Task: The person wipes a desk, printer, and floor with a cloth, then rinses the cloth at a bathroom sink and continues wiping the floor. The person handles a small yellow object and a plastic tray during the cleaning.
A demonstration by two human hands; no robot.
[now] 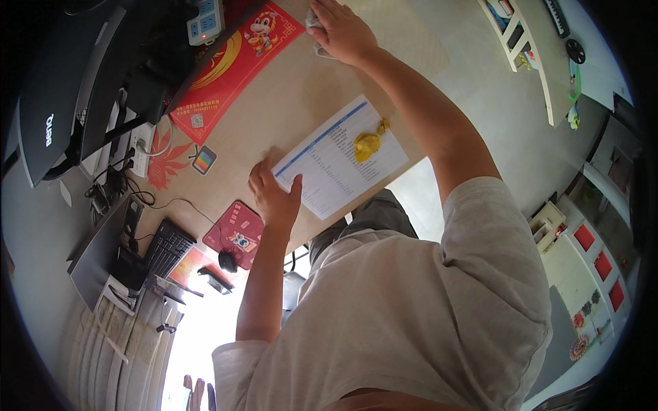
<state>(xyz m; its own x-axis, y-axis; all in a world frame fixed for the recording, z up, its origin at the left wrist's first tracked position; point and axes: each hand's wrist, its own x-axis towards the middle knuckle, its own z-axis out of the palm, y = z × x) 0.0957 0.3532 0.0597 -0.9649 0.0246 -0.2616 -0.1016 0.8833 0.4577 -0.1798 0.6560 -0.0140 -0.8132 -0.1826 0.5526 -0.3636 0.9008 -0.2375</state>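
Observation:
My right hand (342, 31) lies over a grey cloth (312, 21) at the top of the picture, pressing it on the wooden desk (277, 103). My left hand (275, 198) is spread at the left corner of a printed sheet of paper (329, 169), with the thumb over its edge; it grips nothing. On the right part of that sheet lies a crumpled yellow thing (367, 147), perhaps a wrapper or peel, with a small yellow piece (383, 126) beside it.
A red festive poster (231, 67) lies beyond the sheet, near a BenQ monitor (51, 118) and power strips (205, 23). To the left are a television-shaped sticker (204, 160), a red mouse pad (236, 231), a black mouse (227, 261) and a keyboard (169, 248).

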